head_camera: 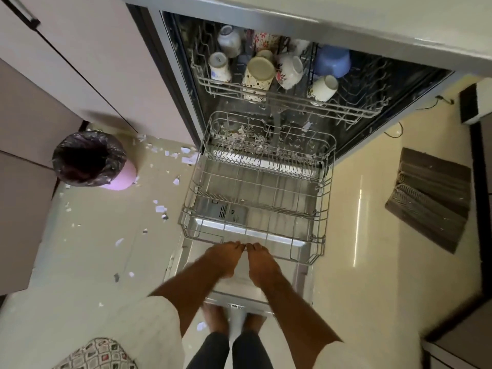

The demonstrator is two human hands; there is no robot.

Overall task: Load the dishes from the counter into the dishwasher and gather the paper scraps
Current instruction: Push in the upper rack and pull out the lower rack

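The dishwasher (181, 83) stands open with its door down. Its upper rack (292, 98) holds several upturned cups and mugs and a blue bowl (332, 61). The lower rack (323, 198) is pulled out over the door and carries no dishes, only paper scraps (241, 133) at its back. My left hand (226, 258) and my right hand (262, 261) lie side by side at the rack's front rim. Their fingers stretch forward and the fingertips touch the front wire. More paper scraps (159, 209) litter the floor to the left.
A pink bin with a black liner (90, 158) stands on the left by the cabinets (80, 62). A dark mat (428, 198) lies on the floor to the right. The counter edge (399, 30) overhangs the dishwasher. My bare feet are at the door's front edge.
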